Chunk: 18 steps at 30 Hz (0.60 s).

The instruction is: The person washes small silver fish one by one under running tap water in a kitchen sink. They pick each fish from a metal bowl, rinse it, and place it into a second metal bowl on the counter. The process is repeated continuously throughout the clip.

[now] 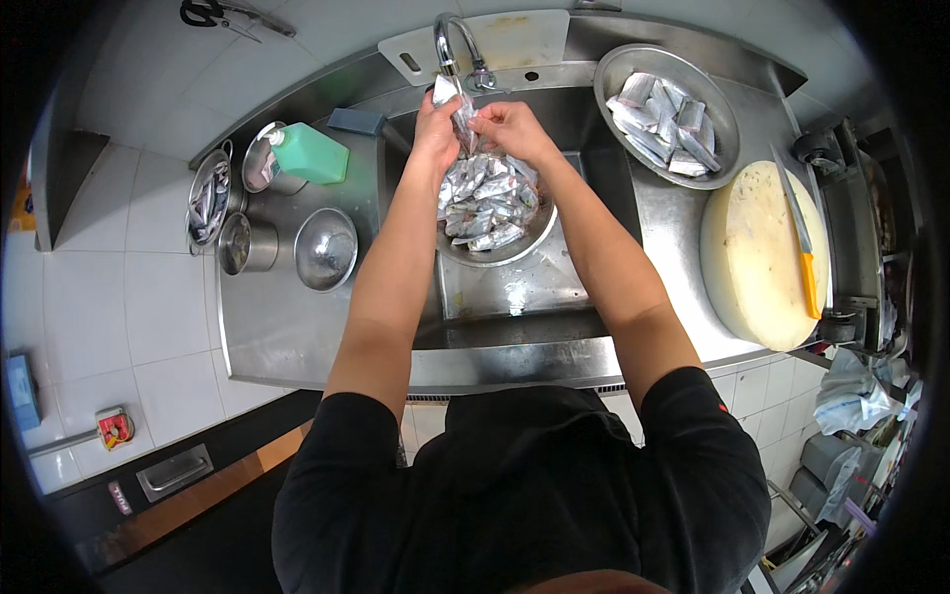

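My left hand (436,134) grips a silvery fish piece (464,119) right below the spout of the chrome faucet (445,56). From the other side, the fingertips of my right hand (513,130) pinch the edge of that same piece. Under both hands a round metal bowl (512,258), heaped with cut silver-skinned fish pieces (486,200), sits in the stainless steel sink (519,297). My forearms partly cover the sink's sides.
Right of the sink stand a metal basin (607,74) of fish pieces and a thick round chopping block (749,252) bearing a yellow-handled knife (809,275). At left are a green pump bottle (312,154), a blue sponge (356,121), an upturned-looking metal bowl (325,249) and several metal containers. A white cutting board (519,37) leans behind.
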Available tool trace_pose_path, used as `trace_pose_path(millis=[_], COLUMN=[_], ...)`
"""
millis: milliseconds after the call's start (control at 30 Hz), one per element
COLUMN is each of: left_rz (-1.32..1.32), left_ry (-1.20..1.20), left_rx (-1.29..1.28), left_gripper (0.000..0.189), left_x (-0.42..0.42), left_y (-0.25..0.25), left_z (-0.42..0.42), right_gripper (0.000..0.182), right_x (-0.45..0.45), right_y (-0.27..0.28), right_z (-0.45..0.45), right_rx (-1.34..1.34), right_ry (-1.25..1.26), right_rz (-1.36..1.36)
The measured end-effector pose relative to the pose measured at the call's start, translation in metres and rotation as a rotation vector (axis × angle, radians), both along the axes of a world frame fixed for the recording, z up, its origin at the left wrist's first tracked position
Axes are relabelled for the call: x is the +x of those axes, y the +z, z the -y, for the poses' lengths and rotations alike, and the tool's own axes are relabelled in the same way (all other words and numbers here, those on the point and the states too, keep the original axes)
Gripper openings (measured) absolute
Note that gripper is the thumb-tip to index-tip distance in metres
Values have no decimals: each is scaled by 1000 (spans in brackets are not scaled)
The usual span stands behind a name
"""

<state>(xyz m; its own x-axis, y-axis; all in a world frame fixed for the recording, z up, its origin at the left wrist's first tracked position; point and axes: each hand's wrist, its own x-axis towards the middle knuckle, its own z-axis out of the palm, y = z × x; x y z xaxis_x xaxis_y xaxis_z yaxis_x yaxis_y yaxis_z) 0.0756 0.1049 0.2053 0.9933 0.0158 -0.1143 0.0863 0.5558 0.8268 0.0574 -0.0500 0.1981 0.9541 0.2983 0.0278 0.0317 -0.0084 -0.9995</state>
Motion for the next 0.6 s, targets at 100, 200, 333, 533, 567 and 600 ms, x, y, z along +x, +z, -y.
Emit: trace_pose_path(millis=[100, 200, 333, 533, 567, 600], left_rz=[21, 18, -27, -81, -96, -127], left_ry=[-9, -27, -33, -28, -29, -38], left_rx=[85, 159, 63, -42, -65, -78], left_gripper=[41, 40, 36, 31, 29, 26], left_x=[1, 1, -1, -2, -3, -4], left_y=[0, -1, -4, -8, -7, -6], left_z=[0, -3, -7, -12, -10, -10], right_gripper=[26, 32, 36, 33, 32, 32], right_x=[0, -2, -6, -7, -8, -8], right_y=[9, 13, 14, -4, -7, -8], right_z=[-2, -2, 0, -4, -2, -2], right_rx=[-71, -286, -404, -127, -36, 56], right_ry=[43, 127, 164, 126, 117, 111], right_rz=[-72, -61, 118, -23, -74, -125])
